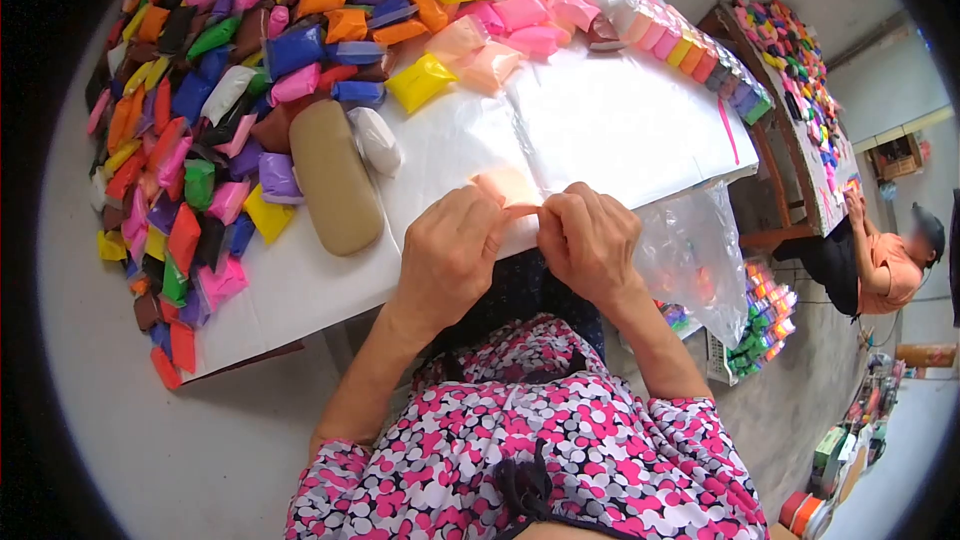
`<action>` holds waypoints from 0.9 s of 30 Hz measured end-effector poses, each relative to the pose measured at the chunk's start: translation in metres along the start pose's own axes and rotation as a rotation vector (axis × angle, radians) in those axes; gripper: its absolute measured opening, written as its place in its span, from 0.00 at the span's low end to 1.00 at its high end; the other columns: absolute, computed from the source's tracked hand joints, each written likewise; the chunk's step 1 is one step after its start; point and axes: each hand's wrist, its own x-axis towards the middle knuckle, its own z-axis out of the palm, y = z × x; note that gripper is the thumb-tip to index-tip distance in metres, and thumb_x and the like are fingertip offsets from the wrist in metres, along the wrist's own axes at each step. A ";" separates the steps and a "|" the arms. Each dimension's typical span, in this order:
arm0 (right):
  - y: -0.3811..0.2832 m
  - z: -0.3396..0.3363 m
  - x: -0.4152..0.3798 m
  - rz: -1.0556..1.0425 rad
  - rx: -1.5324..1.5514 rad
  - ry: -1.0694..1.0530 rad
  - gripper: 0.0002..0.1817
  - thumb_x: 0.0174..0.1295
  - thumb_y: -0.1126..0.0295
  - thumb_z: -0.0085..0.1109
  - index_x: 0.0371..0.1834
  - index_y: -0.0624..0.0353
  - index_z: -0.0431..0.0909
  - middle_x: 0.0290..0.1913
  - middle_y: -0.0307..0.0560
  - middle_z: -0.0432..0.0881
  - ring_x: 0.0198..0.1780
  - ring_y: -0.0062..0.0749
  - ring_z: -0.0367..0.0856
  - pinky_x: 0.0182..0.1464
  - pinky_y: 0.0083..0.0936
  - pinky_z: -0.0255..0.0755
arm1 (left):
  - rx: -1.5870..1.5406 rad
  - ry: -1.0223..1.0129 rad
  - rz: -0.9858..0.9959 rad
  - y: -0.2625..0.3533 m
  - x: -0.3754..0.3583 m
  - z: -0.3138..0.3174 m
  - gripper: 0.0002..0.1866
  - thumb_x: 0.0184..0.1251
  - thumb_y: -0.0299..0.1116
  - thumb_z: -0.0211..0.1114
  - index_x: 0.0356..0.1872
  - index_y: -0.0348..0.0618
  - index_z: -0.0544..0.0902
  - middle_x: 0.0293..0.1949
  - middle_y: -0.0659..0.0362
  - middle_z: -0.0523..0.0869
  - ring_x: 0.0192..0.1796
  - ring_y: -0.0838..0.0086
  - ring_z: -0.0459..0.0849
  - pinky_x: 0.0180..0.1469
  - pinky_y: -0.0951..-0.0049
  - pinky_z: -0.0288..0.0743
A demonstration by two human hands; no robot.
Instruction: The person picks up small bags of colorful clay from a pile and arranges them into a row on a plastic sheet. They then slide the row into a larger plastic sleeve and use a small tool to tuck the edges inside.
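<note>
Between my two hands, over the near edge of the white table (pixel 450 135), is a small peach-coloured packet (pixel 507 186). My left hand (pixel 452 252) is closed on the packet's left side, its fingers curled. Pinched closed at the packet's right end is my right hand (pixel 590 240). A thin peach strip shows between the fingertips of both hands. Beyond them lie a white packet (pixel 376 140), a tan rounded case (pixel 335 178) and a yellow packet (pixel 421 83).
Many coloured packets (pixel 295 50) cover the table's left and far parts. A row of wrapped coloured packets (pixel 690 50) lies along the far right. A clear plastic bag (pixel 700 260) hangs by the edge above a crate (pixel 718 358). Another person (pixel 890 265) sits at a second table (pixel 790 120).
</note>
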 end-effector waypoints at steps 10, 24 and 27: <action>0.002 -0.002 -0.001 -0.136 0.022 -0.042 0.14 0.45 0.74 0.65 0.20 0.53 0.65 0.20 0.38 0.63 0.20 0.30 0.69 0.23 0.27 0.62 | 0.035 -0.077 0.016 -0.001 -0.005 -0.006 0.06 0.58 0.21 0.61 0.31 0.37 0.72 0.29 0.50 0.72 0.33 0.54 0.75 0.36 0.57 0.71; 0.004 0.001 -0.007 -0.190 -0.083 0.044 0.13 0.44 0.73 0.63 0.17 0.53 0.64 0.19 0.38 0.61 0.19 0.28 0.66 0.22 0.25 0.58 | 0.182 0.020 0.119 -0.001 -0.009 -0.002 0.07 0.54 0.23 0.64 0.30 0.39 0.73 0.28 0.53 0.71 0.31 0.58 0.73 0.33 0.61 0.67; 0.004 -0.002 -0.004 -0.151 -0.032 -0.066 0.13 0.45 0.72 0.64 0.19 0.53 0.66 0.20 0.38 0.64 0.21 0.30 0.69 0.23 0.26 0.62 | 0.165 -0.051 -0.002 0.002 -0.006 -0.007 0.07 0.56 0.22 0.63 0.34 0.37 0.74 0.29 0.51 0.72 0.33 0.54 0.75 0.35 0.58 0.68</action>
